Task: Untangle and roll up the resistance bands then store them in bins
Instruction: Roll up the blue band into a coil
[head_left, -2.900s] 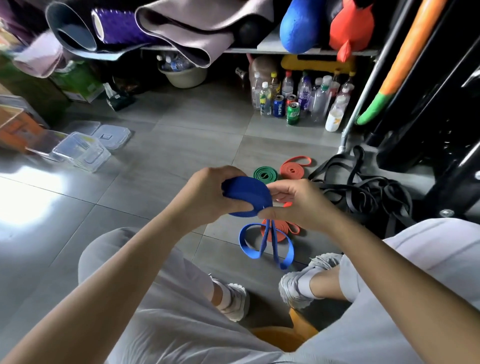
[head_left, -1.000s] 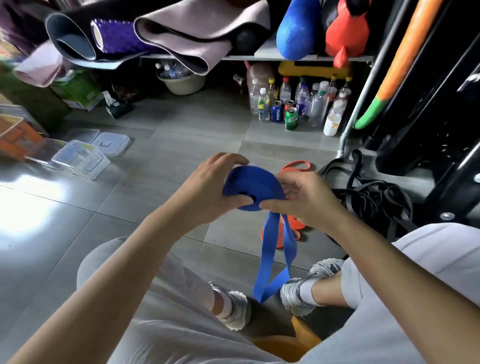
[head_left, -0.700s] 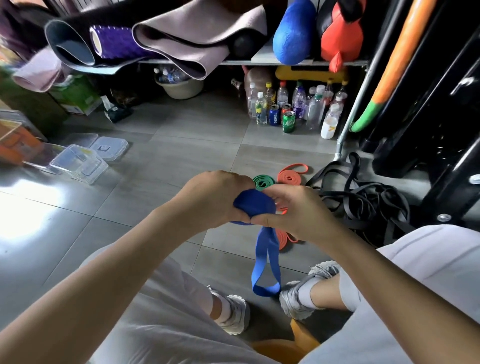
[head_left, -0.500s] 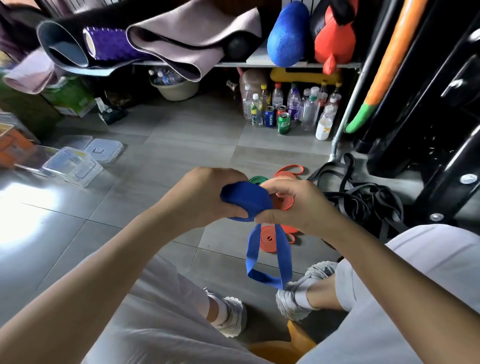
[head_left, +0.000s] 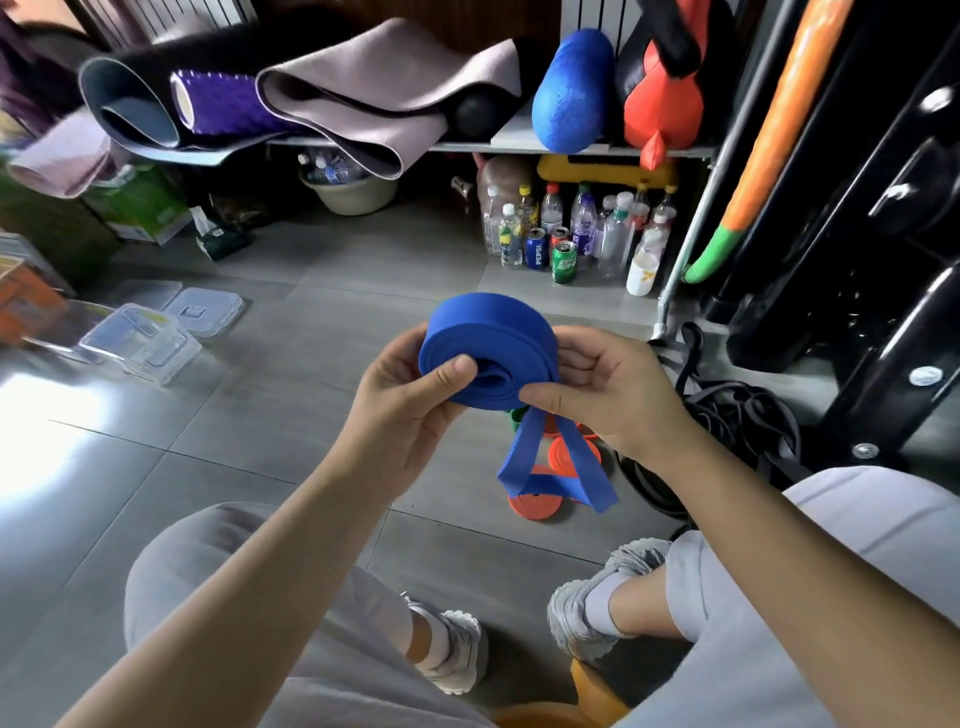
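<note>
Coiled blue band between left hand and right hand, fingers tight around it, spiral face camera-ward, tail downward.

The band roll sat between the left hand and the right hand, its tail hanging below. Beneath, on the floor, lay rolled bands, with a tangled heap to their right, bins far left, and bottles behind under the shelf.

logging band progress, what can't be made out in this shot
Head view only:
green band: mostly hidden behind the blue band roll; rolled or loose, cannot tell.
black bands: tangled, partly behind the right hand; count unclear.
orange box: cut off by the left edge.
</note>
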